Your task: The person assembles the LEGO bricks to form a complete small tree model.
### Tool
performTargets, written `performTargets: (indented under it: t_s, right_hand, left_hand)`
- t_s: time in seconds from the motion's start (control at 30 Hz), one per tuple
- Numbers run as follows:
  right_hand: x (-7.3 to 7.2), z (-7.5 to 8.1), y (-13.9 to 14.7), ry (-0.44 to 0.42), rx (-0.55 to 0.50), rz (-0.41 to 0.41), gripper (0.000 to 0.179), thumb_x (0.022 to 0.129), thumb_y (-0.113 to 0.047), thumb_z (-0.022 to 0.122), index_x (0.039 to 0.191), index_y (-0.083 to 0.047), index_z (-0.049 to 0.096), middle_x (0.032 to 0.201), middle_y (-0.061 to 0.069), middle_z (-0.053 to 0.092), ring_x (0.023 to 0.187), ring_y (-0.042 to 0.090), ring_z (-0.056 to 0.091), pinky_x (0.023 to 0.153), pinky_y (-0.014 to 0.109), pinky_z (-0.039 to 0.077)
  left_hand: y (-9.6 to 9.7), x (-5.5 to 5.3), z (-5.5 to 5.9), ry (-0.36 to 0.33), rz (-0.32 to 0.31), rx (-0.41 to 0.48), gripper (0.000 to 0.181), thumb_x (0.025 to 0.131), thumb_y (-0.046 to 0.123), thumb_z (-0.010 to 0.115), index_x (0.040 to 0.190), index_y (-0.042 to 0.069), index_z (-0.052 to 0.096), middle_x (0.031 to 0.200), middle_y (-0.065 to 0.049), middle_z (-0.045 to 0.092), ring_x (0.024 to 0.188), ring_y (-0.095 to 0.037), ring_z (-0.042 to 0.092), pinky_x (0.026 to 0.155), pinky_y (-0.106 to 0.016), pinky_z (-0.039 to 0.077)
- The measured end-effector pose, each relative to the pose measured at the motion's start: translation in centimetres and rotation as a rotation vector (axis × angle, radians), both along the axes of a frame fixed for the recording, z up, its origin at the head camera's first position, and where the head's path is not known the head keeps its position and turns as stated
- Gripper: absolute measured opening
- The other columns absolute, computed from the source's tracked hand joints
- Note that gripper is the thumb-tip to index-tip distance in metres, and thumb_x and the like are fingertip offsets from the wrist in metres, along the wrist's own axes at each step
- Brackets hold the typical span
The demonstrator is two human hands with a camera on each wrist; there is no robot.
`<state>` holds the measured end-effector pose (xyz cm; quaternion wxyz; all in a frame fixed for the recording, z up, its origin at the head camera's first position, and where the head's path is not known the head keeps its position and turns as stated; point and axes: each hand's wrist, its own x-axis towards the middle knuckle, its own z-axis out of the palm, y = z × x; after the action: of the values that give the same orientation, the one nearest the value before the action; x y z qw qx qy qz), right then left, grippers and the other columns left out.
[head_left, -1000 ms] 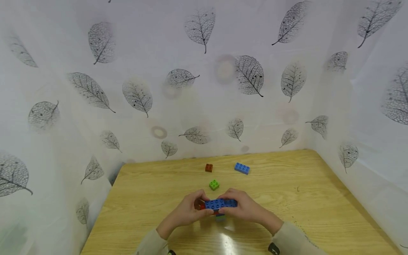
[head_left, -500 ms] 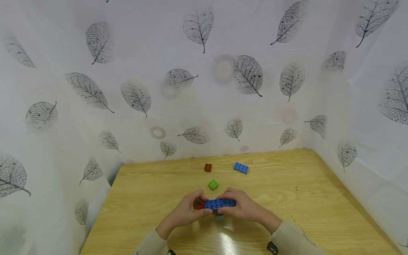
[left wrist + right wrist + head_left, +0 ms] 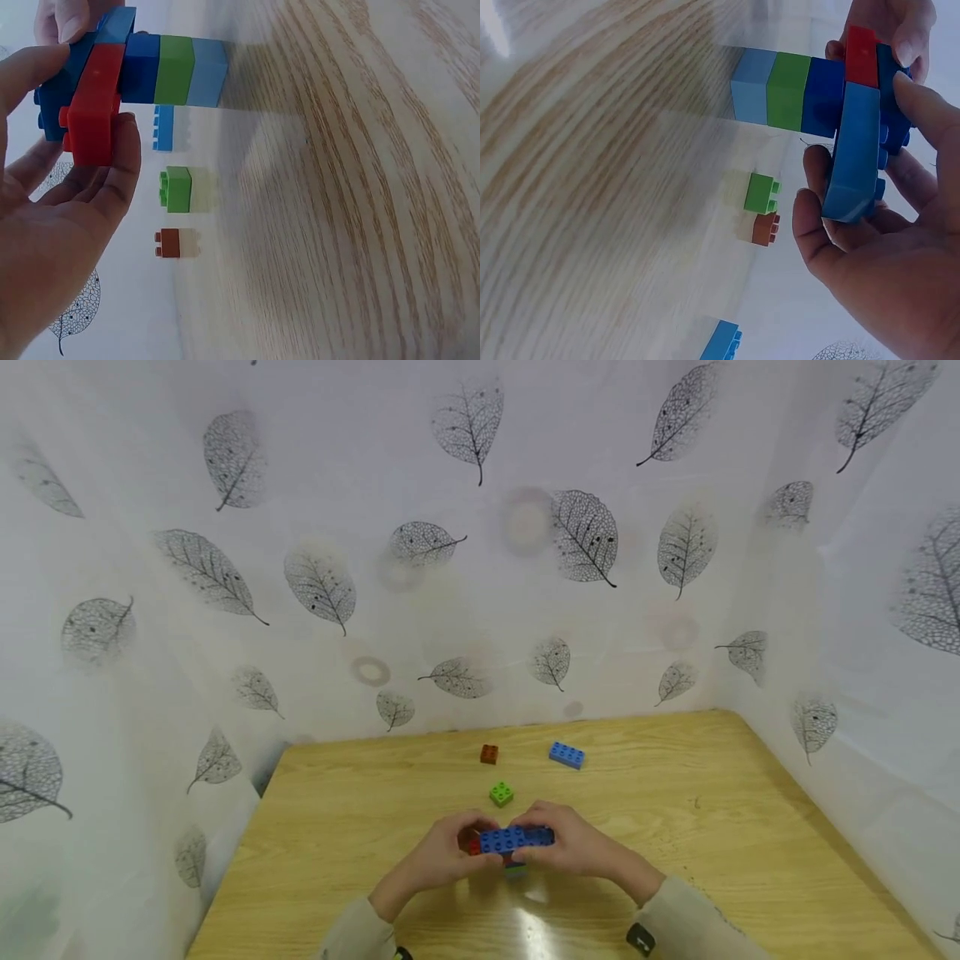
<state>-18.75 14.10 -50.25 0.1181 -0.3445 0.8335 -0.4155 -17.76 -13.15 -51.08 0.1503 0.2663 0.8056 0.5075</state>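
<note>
Both hands hold one T-shaped stack of toy building bricks standing on the table. Its column has a light blue brick at the bottom, a green brick above it and a dark blue brick over that. Across the column lie a red brick on the left and a blue brick on the right, bridged by a dark blue top brick. My left hand grips the red end, thumb on the top brick and fingers beneath. My right hand grips the blue end likewise.
Beyond the hands, a loose bright green brick lies on the wooden table. Farther back are a small brown brick and a long blue brick. A leaf-print curtain encloses the table's back and sides.
</note>
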Motion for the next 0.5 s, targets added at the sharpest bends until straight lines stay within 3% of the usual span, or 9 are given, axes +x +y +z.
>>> performTargets:
  t_s: [0.17,0.33,0.5]
  right_hand:
    - [-0.8,0.4,0.0,-0.007,-0.004,-0.035,0.043,0.102,-0.04,0.07,0.134,-0.011,0.069,0.117,0.004,0.071,0.102,0.009,0.063,0.081,0.026,0.051]
    - [-2.8,0.5,-0.1,0.054,-0.027,-0.129,0.043,0.103,-0.036,0.069,0.134,-0.006,0.069,0.123,0.015,0.071,0.105,0.022,0.066,0.081,0.028,0.052]
    - [-4.8,-0.2,-0.3,0.072,-0.014,-0.179,0.041,0.102,-0.032,0.071,0.135,-0.007,0.068,0.13,0.017,0.07,0.107,0.028,0.067,0.083,0.03,0.053]
  left_hand:
    - [0.1,0.2,-0.1,0.01,-0.006,0.017,0.038,0.095,0.023,0.079,0.129,0.01,0.068,0.12,-0.01,0.072,0.092,-0.006,0.065,0.08,-0.022,0.055]
    - [0.1,0.3,-0.2,0.023,0.018,0.015,0.037,0.093,0.022,0.082,0.126,0.011,0.07,0.118,-0.008,0.073,0.094,-0.005,0.065,0.081,-0.021,0.055]
    - [0.2,0.3,-0.2,0.03,0.02,0.0,0.038,0.092,0.024,0.084,0.126,0.013,0.071,0.12,-0.007,0.073,0.094,-0.006,0.064,0.082,-0.022,0.054]
